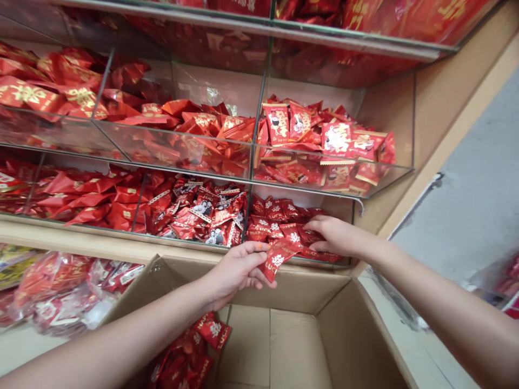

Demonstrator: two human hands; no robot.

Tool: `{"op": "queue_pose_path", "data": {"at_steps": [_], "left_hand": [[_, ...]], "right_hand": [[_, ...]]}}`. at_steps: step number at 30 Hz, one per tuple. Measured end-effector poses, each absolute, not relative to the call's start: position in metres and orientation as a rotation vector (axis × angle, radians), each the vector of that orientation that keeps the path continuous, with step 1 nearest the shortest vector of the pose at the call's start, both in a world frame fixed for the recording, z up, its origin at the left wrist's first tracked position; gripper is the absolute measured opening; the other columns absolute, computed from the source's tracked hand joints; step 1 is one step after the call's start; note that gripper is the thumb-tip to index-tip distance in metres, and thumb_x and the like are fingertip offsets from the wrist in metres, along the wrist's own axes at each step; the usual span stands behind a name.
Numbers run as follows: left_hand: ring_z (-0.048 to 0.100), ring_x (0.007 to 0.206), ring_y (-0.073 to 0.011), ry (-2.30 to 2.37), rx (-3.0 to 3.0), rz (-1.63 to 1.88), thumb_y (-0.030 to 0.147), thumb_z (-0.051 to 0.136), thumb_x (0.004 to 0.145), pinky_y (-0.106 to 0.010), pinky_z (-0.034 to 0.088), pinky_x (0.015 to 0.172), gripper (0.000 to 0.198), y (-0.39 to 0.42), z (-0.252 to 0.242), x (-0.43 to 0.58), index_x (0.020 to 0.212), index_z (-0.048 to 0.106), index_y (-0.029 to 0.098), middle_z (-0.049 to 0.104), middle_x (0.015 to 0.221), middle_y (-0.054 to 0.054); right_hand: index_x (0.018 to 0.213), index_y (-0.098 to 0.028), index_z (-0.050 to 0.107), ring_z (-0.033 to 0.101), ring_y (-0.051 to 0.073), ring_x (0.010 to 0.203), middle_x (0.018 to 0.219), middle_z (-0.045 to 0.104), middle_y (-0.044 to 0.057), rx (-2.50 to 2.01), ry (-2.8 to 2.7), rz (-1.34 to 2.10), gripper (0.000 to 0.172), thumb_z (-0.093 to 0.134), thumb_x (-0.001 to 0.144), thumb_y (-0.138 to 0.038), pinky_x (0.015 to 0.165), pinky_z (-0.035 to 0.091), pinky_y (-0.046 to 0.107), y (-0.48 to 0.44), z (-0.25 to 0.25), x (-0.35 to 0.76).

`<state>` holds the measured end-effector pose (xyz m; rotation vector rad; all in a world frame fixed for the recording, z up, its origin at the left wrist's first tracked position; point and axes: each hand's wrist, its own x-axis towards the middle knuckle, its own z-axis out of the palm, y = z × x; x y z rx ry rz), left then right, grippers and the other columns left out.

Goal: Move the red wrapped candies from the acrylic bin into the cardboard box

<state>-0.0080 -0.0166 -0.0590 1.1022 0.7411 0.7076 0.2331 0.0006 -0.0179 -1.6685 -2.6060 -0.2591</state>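
Observation:
My left hand (237, 270) pinches a red candy packet (279, 259) with a white pattern, holding it just over the front lip of the lower right glass bin (344, 208). My right hand (334, 235) reaches into that bin, fingers curled down onto the pile of red packets (279, 221); what it grips is hidden. Directly below both hands sits an open cardboard box (300, 335) with a few red packets (190, 351) lying at its left side.
Glass-fronted shelf bins (251, 162) full of red wrapped sweets run across two rows, with more above. Clear bags of red packets (60, 292) lie at the left. A wooden shelf side (441, 124) and grey floor (478, 205) are at the right.

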Motion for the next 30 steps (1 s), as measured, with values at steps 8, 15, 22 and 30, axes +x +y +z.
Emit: {"op": "queue_pose_path", "data": {"at_steps": [8, 15, 22, 30], "left_hand": [[0.062, 0.054, -0.0136, 0.68, 1.239, 0.851, 0.03, 0.054, 0.074, -0.019, 0.044, 0.048, 0.033, -0.02, -0.071, -0.004, 0.1, 0.038, 0.016, 0.06, 0.062, 0.0], [0.057, 0.06, -0.0103, 0.669, 1.336, 0.883, 0.031, 0.061, 0.069, -0.022, 0.045, 0.055, 0.037, -0.024, -0.071, -0.008, 0.098, 0.043, 0.017, 0.058, 0.07, 0.001], [0.052, 0.057, -0.0086, 0.64, 1.265, 0.838, 0.029, 0.061, 0.07, -0.02, 0.042, 0.051, 0.038, -0.027, -0.069, -0.011, 0.1, 0.043, 0.016, 0.056, 0.067, 0.002], [0.056, 0.054, -0.007, 0.45, 0.944, 0.648, 0.029, 0.05, 0.079, -0.019, 0.039, 0.053, 0.027, -0.032, -0.069, -0.014, 0.104, 0.04, 0.023, 0.06, 0.073, 0.0]], "right_hand": [[0.105, -0.018, 0.053, 0.059, 0.013, 0.071, 0.088, 0.062, 0.005, -1.334, -2.046, 0.329, 0.03, 0.042, 0.082, -0.032, 0.066, 0.048, 0.029, -0.039, -0.023, 0.181], [0.096, -0.016, 0.05, 0.057, 0.013, 0.067, 0.08, 0.06, 0.004, -1.113, -1.559, 0.826, 0.032, 0.057, 0.071, -0.035, 0.057, 0.049, 0.026, -0.038, -0.058, 0.152], [0.101, -0.019, 0.051, 0.056, 0.014, 0.073, 0.089, 0.059, 0.006, -1.108, -1.74, 0.592, 0.025, 0.049, 0.079, -0.031, 0.063, 0.047, 0.028, -0.047, -0.069, 0.156], [0.114, -0.023, 0.039, 0.056, 0.011, 0.07, 0.108, 0.052, 0.01, -0.914, -1.74, 0.822, 0.037, 0.049, 0.079, -0.03, 0.057, 0.049, 0.026, -0.055, -0.065, 0.153]]}}
